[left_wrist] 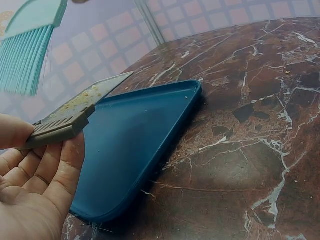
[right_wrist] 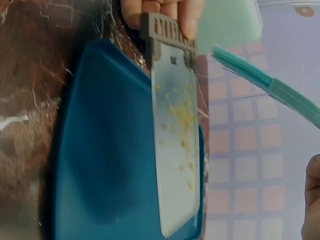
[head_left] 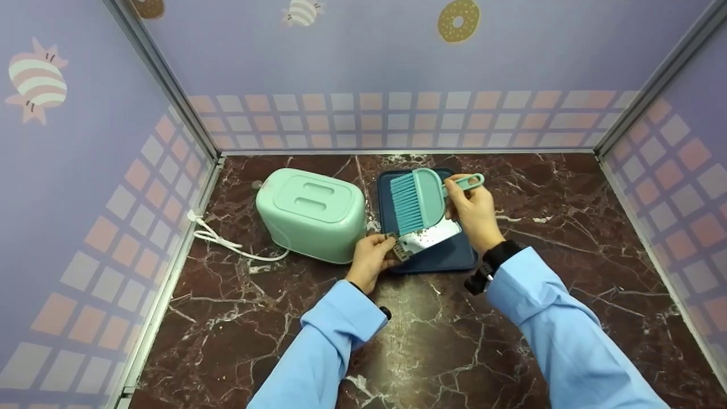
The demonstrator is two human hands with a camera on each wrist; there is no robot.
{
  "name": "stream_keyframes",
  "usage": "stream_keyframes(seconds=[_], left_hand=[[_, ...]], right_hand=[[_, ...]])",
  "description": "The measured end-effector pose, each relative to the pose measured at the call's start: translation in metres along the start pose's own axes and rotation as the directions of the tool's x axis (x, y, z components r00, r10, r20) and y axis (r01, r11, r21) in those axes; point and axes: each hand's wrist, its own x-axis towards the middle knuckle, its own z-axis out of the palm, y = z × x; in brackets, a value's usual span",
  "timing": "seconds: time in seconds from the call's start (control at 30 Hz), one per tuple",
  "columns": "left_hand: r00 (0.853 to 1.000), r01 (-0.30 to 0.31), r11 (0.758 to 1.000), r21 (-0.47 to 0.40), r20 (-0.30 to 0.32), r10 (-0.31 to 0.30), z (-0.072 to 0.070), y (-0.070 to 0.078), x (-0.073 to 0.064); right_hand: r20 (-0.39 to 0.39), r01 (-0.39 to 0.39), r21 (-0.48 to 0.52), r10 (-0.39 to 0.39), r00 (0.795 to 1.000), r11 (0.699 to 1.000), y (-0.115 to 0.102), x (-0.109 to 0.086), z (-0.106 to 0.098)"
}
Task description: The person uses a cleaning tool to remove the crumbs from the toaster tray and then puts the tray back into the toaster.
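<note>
My left hand (head_left: 369, 260) pinches the brown slotted end of a toaster crumb tray (head_left: 434, 234) between thumb and fingers. Yellow crumbs (right_wrist: 184, 122) are scattered along the crumb tray's metal plate in the right wrist view. By its looped handle, my right hand (head_left: 477, 215) grips a mint-green hand brush (head_left: 430, 197) with teal bristles. In the head view the bristle ends overlap the crumb tray's upper edge; the left wrist view shows the brush raised over it. Beneath both lies a dark blue rectangular tray (left_wrist: 145, 130) with a raised rim.
A mint-green toaster (head_left: 318, 218) with a lid over its top stands left of the blue tray. Its white cord (head_left: 238, 248) runs toward the left wall. Patterned purple panels (head_left: 369, 57) enclose the marbled dark red tabletop (head_left: 568, 227) at the back and sides.
</note>
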Motion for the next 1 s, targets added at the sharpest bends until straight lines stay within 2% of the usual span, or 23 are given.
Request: stream_keyframes(seconds=[0.13,0.4,0.77,0.83,1.0], left_hand=[[1.000,0.000,1.000,-0.005,0.009,0.000,0.000,-0.001,0.000],[1.000,-0.016,1.000,-0.004,0.021,0.016,-0.001,-0.002,0.000],[1.000,0.001,1.000,-0.005,0.023,0.000,0.000,-0.002,0.002],[1.000,-0.005,1.000,-0.008,0.020,0.005,0.000,-0.003,0.002],[1.000,-0.014,1.000,-0.010,0.017,0.014,0.000,-0.003,0.002]], right_hand=[[0.031,-0.029,0.028,0.029,0.999,0.999,0.010,0.001,0.005],[0.075,-0.045,0.017,0.044,0.996,0.999,0.022,0.000,0.007],[0.037,-0.010,-0.081,0.013,0.999,0.997,0.033,0.004,-0.003],[0.032,-0.012,-0.105,0.016,0.999,0.994,0.032,0.004,-0.006],[0.014,-0.028,-0.172,0.031,0.999,0.985,0.015,-0.001,-0.013]])
